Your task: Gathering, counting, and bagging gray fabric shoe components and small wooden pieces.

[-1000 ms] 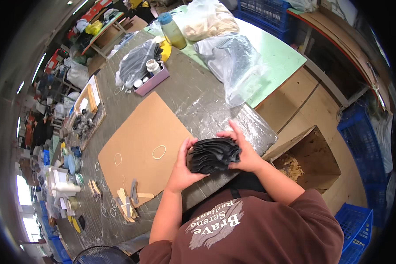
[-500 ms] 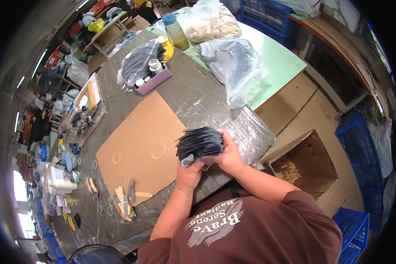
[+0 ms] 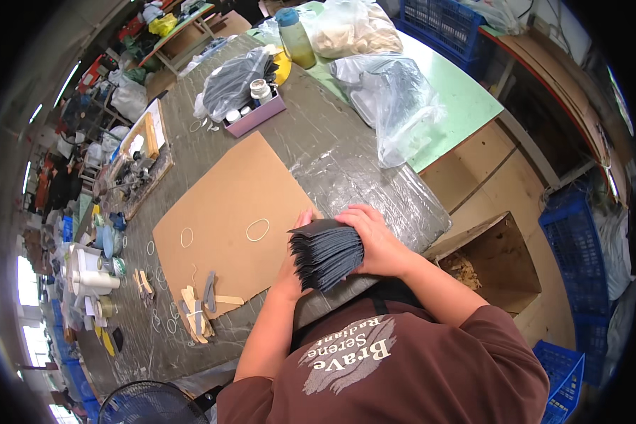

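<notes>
A thick stack of dark grey-black flat pieces [image 3: 326,256] is held between both my hands at the table's near edge, its layered edges facing up and toward me. My left hand [image 3: 290,272] presses along its left side, with fingertips showing at the far corner. On the right side, my right hand [image 3: 376,240] wraps the stack, fingers bent over its far end. Just beyond it lies a brown cardboard sheet [image 3: 226,205] with two pale rubber bands, one of them a larger loop [image 3: 257,230]. A banded bundle of wooden sticks [image 3: 196,314] rests at the cardboard's near left corner.
A purple box [image 3: 258,116] with small jars stands at the back, beside a bag of dark pieces. Plastic bags [image 3: 389,99] and a bottle [image 3: 295,39] sit on the green table. An open wooden box [image 3: 502,261] is at right; a black fan [image 3: 148,404] stands lower left.
The stack has been turned in my hands, so its layered edges now face more toward me. My left hand has shifted up along its side; my right fingers have moved over its far end.
</notes>
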{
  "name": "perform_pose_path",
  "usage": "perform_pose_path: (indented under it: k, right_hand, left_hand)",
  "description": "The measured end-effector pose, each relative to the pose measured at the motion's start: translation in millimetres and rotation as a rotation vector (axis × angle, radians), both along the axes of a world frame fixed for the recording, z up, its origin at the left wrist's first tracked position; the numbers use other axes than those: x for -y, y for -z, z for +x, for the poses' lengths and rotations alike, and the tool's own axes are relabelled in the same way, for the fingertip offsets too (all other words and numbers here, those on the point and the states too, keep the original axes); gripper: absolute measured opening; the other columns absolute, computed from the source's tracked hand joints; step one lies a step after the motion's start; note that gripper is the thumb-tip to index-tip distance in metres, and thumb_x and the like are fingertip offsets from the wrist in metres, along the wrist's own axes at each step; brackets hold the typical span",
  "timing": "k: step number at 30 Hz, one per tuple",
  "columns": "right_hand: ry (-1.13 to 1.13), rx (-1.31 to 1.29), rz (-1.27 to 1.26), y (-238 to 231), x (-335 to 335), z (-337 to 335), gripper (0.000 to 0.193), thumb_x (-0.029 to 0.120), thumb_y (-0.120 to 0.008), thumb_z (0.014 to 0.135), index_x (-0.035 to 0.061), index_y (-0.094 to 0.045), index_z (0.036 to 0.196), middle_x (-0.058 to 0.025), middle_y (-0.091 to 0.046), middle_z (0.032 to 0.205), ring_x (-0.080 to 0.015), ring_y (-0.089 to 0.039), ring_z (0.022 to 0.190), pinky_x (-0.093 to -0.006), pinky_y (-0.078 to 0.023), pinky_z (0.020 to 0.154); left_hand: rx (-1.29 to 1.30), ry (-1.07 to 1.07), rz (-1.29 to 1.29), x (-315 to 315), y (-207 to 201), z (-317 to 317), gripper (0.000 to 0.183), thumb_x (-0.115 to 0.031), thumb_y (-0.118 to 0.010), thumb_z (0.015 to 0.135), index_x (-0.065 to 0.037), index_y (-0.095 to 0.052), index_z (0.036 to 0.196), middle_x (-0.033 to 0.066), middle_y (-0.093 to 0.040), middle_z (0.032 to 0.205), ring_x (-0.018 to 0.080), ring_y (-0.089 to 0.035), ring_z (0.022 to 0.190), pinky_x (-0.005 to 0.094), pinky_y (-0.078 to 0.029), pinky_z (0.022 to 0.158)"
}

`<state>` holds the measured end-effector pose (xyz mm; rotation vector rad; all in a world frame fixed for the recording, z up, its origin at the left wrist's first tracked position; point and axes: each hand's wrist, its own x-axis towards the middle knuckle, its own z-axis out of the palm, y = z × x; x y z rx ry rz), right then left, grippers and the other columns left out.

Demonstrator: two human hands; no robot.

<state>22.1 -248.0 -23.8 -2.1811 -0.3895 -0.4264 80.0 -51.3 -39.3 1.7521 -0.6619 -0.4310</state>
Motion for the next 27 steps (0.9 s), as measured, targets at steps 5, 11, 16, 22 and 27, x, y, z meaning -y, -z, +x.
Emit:
perform_pose_path:
  k: [5,11,16,22,27]
  right_hand:
    - [-0.044,-0.37,0.675,17.4,2.9,-2.2,0.055,0.0,-0.076,0.061,0.0043,-0.051,0.11,-0.0034,-0.06,0.102,-0.0124,-0.058,0.092,-0.0269,-0.046,0.082]
    - [-0.358,-0.693,1.539,11.9,-12.4,-10.2,0.059,0.001,-0.076,0.064,0.0012,-0.048,0.116,-0.0074,-0.06,0.105,-0.0174,-0.057,0.098,-0.0309,-0.045,0.088]
    - [-0.418,-0.725,1.651,13.8,-16.8,-16.2,0.064,0.002,-0.075,0.065,-0.0015,-0.045,0.121,-0.0115,-0.057,0.113,-0.0231,-0.056,0.104,-0.0361,-0.045,0.091]
    - [-0.452,-0.829,1.709,24.6,-5.9,-20.3,0.066,0.003,-0.076,0.062,-0.0015,-0.046,0.121,-0.0131,-0.06,0.108,-0.0256,-0.06,0.097,-0.0383,-0.049,0.085]
    - [-0.57,-0.925,1.738,16.8,-21.5,-18.6,0.071,0.006,-0.078,0.061,-0.0013,-0.044,0.122,-0.0128,-0.059,0.11,-0.0245,-0.06,0.098,-0.0368,-0.05,0.084]
  left_hand:
    - [0.288,0.365,0.002,-6.4,-37.7,11.3,0.08,-0.016,-0.07,0.069,0.002,-0.027,0.135,0.018,-0.031,0.138,0.0311,-0.024,0.131,0.0404,-0.02,0.107]
    - [-0.296,-0.065,-0.078,-0.3,-74.2,-0.9,0.019,0.0,-0.058,0.08,0.005,-0.062,0.098,0.0055,-0.062,0.093,0.0101,-0.055,0.081,0.0232,-0.044,0.073]
    - [-0.223,-0.25,0.053,-1.1,-78.9,-0.6,0.009,0.0,-0.065,0.075,0.003,-0.063,0.082,0.0006,-0.06,0.074,0.0061,-0.053,0.068,0.0214,-0.044,0.06]
    - [-0.391,-0.387,-0.546,-23.2,-80.0,34.3,0.011,-0.004,-0.054,0.086,0.001,-0.059,0.095,0.0019,-0.061,0.081,0.0077,-0.055,0.068,0.0229,-0.046,0.062]
    - [-0.441,-0.088,-0.198,2.9,-43.1,6.7,0.017,-0.006,-0.057,0.084,-0.001,-0.061,0.099,0.0027,-0.058,0.094,0.0099,-0.051,0.085,0.0236,-0.041,0.081]
